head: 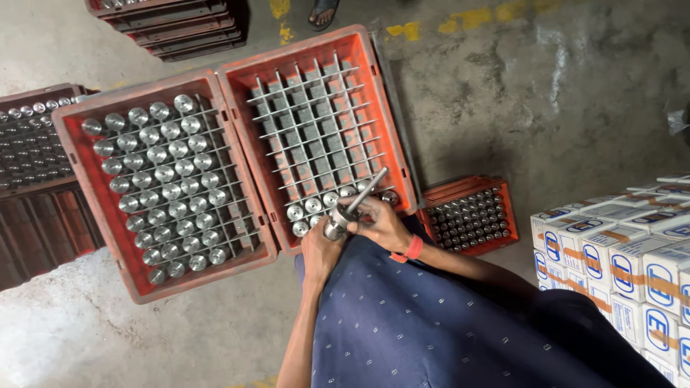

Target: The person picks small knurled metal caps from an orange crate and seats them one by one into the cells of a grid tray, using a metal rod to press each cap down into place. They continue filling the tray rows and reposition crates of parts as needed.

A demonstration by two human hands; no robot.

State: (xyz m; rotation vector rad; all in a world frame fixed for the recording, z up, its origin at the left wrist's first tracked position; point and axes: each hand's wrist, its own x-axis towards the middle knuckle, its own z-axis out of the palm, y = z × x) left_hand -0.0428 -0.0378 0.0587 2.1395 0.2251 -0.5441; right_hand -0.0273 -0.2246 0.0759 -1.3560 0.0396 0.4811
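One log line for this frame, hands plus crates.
left hand: grips metal cylinder | right hand: holds metal rod on cylinder | left crate: nearly full | right crate: a few cylinders, near rows

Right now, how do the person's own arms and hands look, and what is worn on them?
Both hands are bare, without gloves. The right hand has an orange-red band around its wrist. The left hand shows no band, watch or ring. Both forearms are uncovered; no sleeve reaches them. The navy garment with small pale marks covers the body between the arms.
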